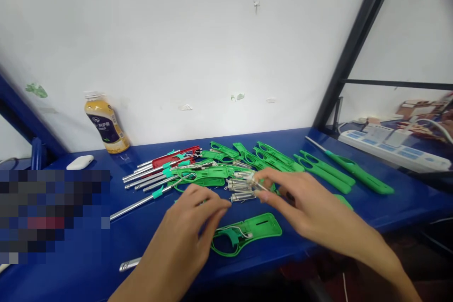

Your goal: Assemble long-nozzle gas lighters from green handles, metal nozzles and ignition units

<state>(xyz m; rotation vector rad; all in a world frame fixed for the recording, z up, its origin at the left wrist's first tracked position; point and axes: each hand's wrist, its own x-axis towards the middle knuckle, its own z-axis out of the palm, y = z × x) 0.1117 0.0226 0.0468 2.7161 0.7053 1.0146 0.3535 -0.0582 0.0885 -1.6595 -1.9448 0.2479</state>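
Observation:
My right hand (pixel 304 200) pinches a small clear lighter fuel tank (pixel 257 184) with a metal end between thumb and fingertips. My left hand (pixel 189 226) has its thumb and index finger pressed together; anything between them is too small to make out. Below the hands lies an opened green lighter half-shell (pixel 264 225), with a teal trigger (pixel 233 236) and white wires in it. Part of its handle is behind my left hand. More clear fuel tanks (pixel 242 196) lie in a group just left of my right fingertips.
Green shells (pixel 221 172), a red shell (pixel 191 152) and several metal lighter tubes (pixel 141 204) cover the middle of the blue table (pixel 88 273). An assembled green lighter (pixel 361 174) lies right. A yellow bottle (pixel 106 125), white case (pixel 80 162) and power strip (pixel 392 148) stand farther back.

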